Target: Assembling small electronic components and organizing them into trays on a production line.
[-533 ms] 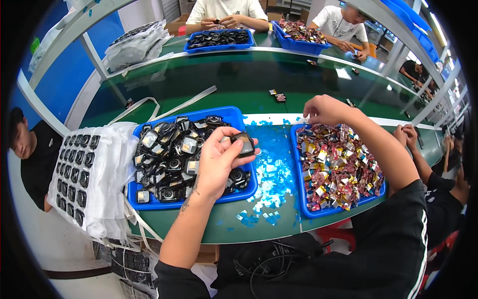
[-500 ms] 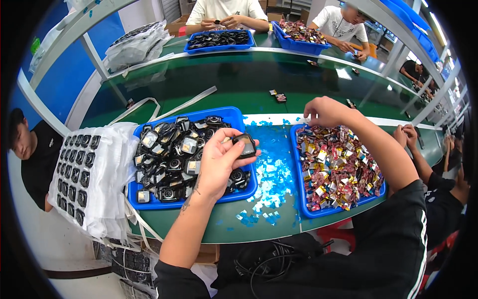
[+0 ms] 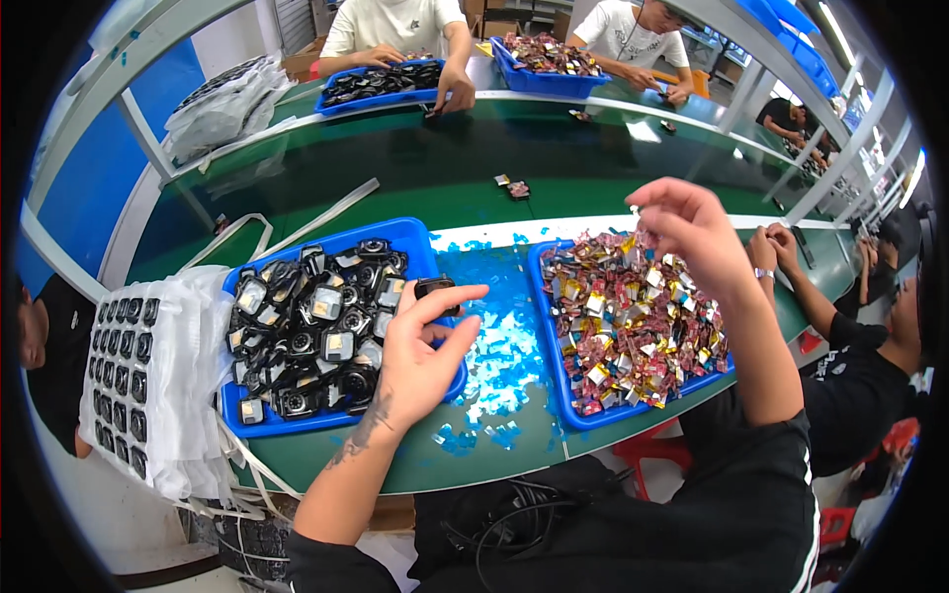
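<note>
My left hand [image 3: 420, 348] is over the right side of a blue tray [image 3: 247, 431] heaped with black watch cases [image 3: 321, 306]. A black watch case [image 3: 433, 288] sits in its curled fingers, seen edge-on and partly hidden behind the index finger; the thumb is away from it. Above the far edge of a second blue tray [image 3: 583, 422], my right hand [image 3: 697, 237] pinches a small whitish piece [image 3: 635, 210], too small to name. That tray is full of small reddish circuit boards with silver and yellow parts [image 3: 633, 326].
Blue film scraps [image 3: 504, 361] litter the green bench between the trays. White trays of black cases [image 3: 124, 376] are stacked at left. A watch case with a part beside it [image 3: 517, 189] lies on the green belt. Co-workers sit opposite and at right, beside more blue trays [image 3: 381, 99].
My left hand has turned, tipping the watch case from face-up to edge-on and lifting the thumb off it. The right hand has risen slightly, a whitish piece now showing at its fingertips. The view has shifted.
</note>
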Demonstrator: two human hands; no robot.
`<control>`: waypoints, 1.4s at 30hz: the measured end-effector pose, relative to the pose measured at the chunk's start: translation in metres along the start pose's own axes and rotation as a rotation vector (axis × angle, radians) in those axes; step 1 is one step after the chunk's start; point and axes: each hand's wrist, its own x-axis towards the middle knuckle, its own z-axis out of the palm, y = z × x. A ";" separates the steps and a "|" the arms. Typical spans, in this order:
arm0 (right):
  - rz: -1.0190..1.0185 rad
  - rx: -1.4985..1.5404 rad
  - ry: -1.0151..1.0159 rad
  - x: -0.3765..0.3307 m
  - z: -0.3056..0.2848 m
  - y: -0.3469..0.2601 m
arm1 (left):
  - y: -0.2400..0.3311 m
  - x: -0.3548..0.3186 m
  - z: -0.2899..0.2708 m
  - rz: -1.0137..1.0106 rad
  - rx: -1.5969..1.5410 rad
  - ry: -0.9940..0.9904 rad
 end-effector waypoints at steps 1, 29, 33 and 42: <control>0.072 0.145 -0.022 -0.009 0.008 0.003 | 0.005 -0.002 0.011 0.052 0.079 0.065; -0.361 -0.178 -0.119 -0.044 0.106 0.021 | 0.008 -0.014 0.027 0.224 0.068 0.046; -0.556 -0.423 -0.015 -0.043 0.111 0.025 | 0.004 -0.013 0.028 0.257 0.058 0.007; -0.642 -0.733 0.103 -0.053 0.113 0.039 | -0.002 -0.005 0.022 0.063 0.031 0.029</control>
